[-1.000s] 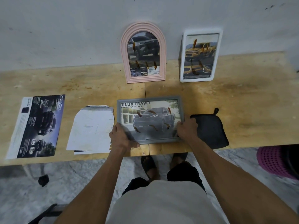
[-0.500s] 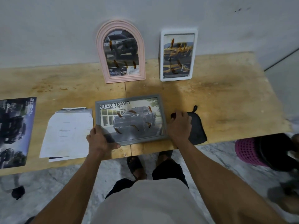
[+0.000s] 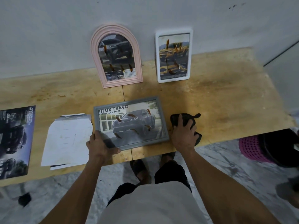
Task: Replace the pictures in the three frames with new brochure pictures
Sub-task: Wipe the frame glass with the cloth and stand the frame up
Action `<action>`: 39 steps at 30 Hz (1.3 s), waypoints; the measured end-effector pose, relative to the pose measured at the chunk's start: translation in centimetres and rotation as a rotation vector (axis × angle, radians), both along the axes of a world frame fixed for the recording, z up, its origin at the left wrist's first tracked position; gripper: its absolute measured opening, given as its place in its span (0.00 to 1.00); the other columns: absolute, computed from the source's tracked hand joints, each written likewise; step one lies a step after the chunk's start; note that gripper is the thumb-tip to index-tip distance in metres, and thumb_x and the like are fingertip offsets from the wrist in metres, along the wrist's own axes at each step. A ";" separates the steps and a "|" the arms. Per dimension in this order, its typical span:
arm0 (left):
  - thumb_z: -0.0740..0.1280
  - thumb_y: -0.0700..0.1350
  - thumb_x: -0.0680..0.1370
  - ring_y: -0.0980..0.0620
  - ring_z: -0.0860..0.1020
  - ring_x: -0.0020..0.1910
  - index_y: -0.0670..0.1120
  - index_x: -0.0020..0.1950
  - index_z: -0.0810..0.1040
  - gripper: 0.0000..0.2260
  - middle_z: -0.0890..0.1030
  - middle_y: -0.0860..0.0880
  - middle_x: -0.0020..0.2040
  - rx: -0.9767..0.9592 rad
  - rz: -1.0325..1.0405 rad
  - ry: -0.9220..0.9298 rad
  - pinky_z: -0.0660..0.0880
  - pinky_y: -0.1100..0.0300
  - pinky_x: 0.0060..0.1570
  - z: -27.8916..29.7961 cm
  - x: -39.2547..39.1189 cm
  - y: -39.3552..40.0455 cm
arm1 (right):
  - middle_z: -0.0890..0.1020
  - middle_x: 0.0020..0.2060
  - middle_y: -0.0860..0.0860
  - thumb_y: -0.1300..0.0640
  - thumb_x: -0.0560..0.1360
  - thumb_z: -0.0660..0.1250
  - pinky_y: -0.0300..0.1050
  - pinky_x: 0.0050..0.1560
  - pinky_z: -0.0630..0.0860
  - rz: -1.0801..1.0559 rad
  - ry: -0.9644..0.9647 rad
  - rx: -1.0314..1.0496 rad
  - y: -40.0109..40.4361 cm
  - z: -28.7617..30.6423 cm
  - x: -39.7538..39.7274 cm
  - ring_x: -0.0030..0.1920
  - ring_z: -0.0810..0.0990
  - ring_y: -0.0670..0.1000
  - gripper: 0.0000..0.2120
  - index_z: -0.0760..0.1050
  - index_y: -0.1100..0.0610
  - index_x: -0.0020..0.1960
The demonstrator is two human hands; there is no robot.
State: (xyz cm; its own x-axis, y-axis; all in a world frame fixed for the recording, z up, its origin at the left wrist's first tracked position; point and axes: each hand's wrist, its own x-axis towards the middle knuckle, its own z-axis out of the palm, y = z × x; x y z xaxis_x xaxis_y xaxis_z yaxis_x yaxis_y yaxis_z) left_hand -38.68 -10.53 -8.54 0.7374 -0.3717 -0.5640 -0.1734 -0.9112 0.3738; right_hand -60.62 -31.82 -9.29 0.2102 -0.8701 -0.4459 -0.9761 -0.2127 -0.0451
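A grey frame (image 3: 131,122) with a grey truck picture lies flat near the table's front edge. My left hand (image 3: 98,144) grips its lower left corner, thumb on the front edge. My right hand (image 3: 183,131) lies on a black cloth (image 3: 193,118) just right of the frame, its fingers curling into the fabric. A pink arched frame (image 3: 116,55) and a white frame (image 3: 174,56) lean upright against the wall, each holding a truck picture.
Loose white sheets (image 3: 68,138) lie left of the grey frame, and a dark brochure (image 3: 14,139) lies at the far left. The wooden table (image 3: 226,97) ends at the right, where a pink basket (image 3: 254,151) stands on the floor.
My right hand has left the grey frame's right edge and moved onto the black cloth. My left hand has kept its hold on the frame's corner.
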 end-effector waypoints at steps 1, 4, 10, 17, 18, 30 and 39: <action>0.85 0.48 0.59 0.37 0.63 0.68 0.43 0.72 0.62 0.49 0.66 0.40 0.71 0.007 -0.003 0.002 0.68 0.42 0.65 0.1 -0.1 -0.1 | 0.53 0.75 0.60 0.51 0.83 0.53 0.63 0.62 0.66 0.024 0.006 -0.021 0.5 -0.2 0.0 0.71 0.58 0.65 0.29 0.45 0.49 0.80; 0.85 0.49 0.58 0.38 0.63 0.68 0.43 0.73 0.62 0.50 0.66 0.41 0.71 -0.002 -0.007 0.010 0.69 0.42 0.64 0.8 -0.2 -0.1 | 0.57 0.73 0.62 0.61 0.80 0.58 0.59 0.61 0.70 0.093 -0.083 -0.068 0.7 -0.7 -0.7 0.68 0.63 0.64 0.31 0.50 0.53 0.80; 0.78 0.66 0.61 0.42 0.69 0.56 0.48 0.59 0.68 0.37 0.72 0.44 0.56 -0.087 -0.029 -0.082 0.74 0.47 0.49 0.7 0.5 0.9 | 0.77 0.57 0.64 0.64 0.81 0.55 0.45 0.45 0.70 -0.157 -0.581 -0.106 -2.7 -0.1 -1.2 0.50 0.78 0.63 0.19 0.68 0.61 0.72; 0.53 0.57 0.82 0.36 0.71 0.61 0.44 0.68 0.71 0.22 0.75 0.38 0.63 -0.232 -0.008 -0.383 0.71 0.42 0.56 -0.3 1.9 1.2 | 0.81 0.53 0.58 0.59 0.83 0.56 0.42 0.46 0.67 -0.171 -0.805 -0.127 -2.9 3.1 3.8 0.51 0.79 0.59 0.16 0.73 0.59 0.68; 0.52 0.56 0.82 0.36 0.70 0.62 0.44 0.70 0.71 0.23 0.75 0.38 0.64 -0.245 -0.007 -0.405 0.70 0.42 0.58 -0.6 2.3 1.3 | 0.81 0.53 0.58 0.58 0.83 0.56 0.42 0.45 0.67 -0.146 -0.823 -0.129 -2.8 3.1 4.7 0.51 0.79 0.58 0.15 0.73 0.59 0.67; 0.44 0.57 0.84 0.40 0.59 0.75 0.55 0.81 0.55 0.25 0.62 0.47 0.79 -0.059 -0.208 -0.438 0.56 0.34 0.71 -4.4 5.6 1.8 | 0.68 0.70 0.58 0.46 0.80 0.56 0.60 0.56 0.66 0.440 -0.201 -0.389 0.3 -2.5 9.7 0.65 0.64 0.62 0.26 0.66 0.57 0.74; 0.38 0.59 0.83 0.45 0.47 0.80 0.60 0.81 0.45 0.25 0.49 0.53 0.82 -0.050 -0.181 -0.399 0.44 0.34 0.74 -5.6 5.4 1.8 | 0.72 0.67 0.62 0.56 0.77 0.53 0.60 0.59 0.72 0.432 -0.371 -0.293 2.2 -3.9 12.1 0.63 0.70 0.64 0.25 0.69 0.65 0.70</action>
State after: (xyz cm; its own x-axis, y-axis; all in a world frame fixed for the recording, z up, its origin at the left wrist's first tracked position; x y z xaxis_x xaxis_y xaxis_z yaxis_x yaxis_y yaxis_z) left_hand -33.30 -8.68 -14.18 0.8143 -0.5346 -0.2262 -0.4685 -0.8353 0.2876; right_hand -48.56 -29.64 -13.21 0.6639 -0.7471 -0.0326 -0.7301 -0.6382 -0.2442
